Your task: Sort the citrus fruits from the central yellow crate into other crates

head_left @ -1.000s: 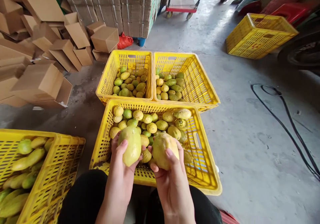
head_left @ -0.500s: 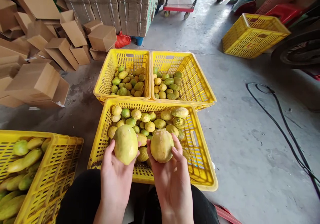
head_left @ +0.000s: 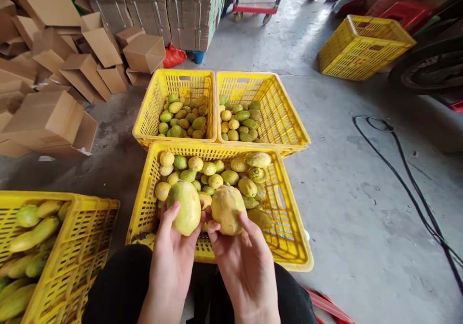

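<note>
A: can you see what they're holding?
B: yep, from here — left hand grips a smooth greenish fruit; right hand grips a lumpy yellowish fruit; both over the front crate — more fruit lying inside

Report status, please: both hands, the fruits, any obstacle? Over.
Left hand: holding greenish-yellow fruit. Right hand: holding bumpy yellow fruit. Both fruits above the front-centre crate. Nothing seen blocking.
</note>
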The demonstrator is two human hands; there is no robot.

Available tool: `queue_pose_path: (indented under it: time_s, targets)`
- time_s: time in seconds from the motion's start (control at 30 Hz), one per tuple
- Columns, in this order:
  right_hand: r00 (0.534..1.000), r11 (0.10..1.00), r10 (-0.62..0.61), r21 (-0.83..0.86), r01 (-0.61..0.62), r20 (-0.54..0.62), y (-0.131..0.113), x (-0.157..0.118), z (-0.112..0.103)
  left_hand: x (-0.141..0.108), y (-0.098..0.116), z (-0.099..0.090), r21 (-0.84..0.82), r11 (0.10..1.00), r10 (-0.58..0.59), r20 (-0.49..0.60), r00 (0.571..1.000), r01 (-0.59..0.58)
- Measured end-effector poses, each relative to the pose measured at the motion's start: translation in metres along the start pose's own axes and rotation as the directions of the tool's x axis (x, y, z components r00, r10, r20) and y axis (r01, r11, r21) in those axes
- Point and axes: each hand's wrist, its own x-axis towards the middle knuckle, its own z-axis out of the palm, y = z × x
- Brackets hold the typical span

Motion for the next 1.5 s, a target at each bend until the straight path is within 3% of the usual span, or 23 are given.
queue_pose_path:
  time_s: [0.13,0.27,0.4,0.6,0.73,0.87,0.97,1.17,1.33,1.5]
  targets:
    - [0.999,0.999,-0.002,0.053,0.004,-0.035,-0.003,-0.001,0.003,-0.004,0.004,0.002,-0.076,0.997,-0.033,-0.026,0.999,0.03]
    - [0.999,1.0,0.017,-0.001,-0.017,-0.03,-0.001,-0.001,0.005,-0.007,0.009,0.002,-0.108,0.994,-0.015,-0.039,0.999,0.01]
    - [0.999,0.999,0.023,0.045,-0.021,-0.039,-0.001,-0.002,0.005,-0.009,0.01,0.001,-0.091,0.996,0.024,-0.014,1.0,-0.025]
    - [0.995,0.997,0.007,0.079,0.0,-0.097,-0.003,0.003,0.003,-0.01,0.002,-0.004,-0.043,0.998,-0.05,0.088,0.995,0.054]
    - [0.999,0.998,-0.033,0.047,0.035,-0.042,-0.001,0.006,0.004,-0.011,-0.001,-0.005,-0.043,0.995,-0.085,0.137,0.987,0.092]
    - [0.997,0.997,-0.08,-0.01,0.08,0.014,0.001,0.001,0.003,-0.01,0.001,-0.004,-0.057,0.991,-0.115,0.073,0.991,0.119]
    - [0.991,0.991,-0.136,0.019,0.136,0.016,0.001,-0.004,0.001,-0.007,0.002,-0.006,-0.084,0.991,-0.097,0.051,0.994,0.101]
    - [0.994,0.994,-0.106,-0.022,0.105,-0.01,0.002,-0.002,0.005,-0.006,0.0,-0.007,-0.088,0.991,-0.088,0.108,0.99,0.098]
    - [0.98,0.985,-0.172,-0.044,0.169,-0.103,0.003,0.001,0.006,-0.013,-0.002,0.001,0.01,0.998,-0.066,0.077,0.995,0.066]
    - [0.98,0.979,-0.187,-0.102,0.179,-0.075,0.005,-0.002,0.001,-0.013,-0.005,-0.001,0.122,0.993,-0.021,0.082,0.996,0.011]
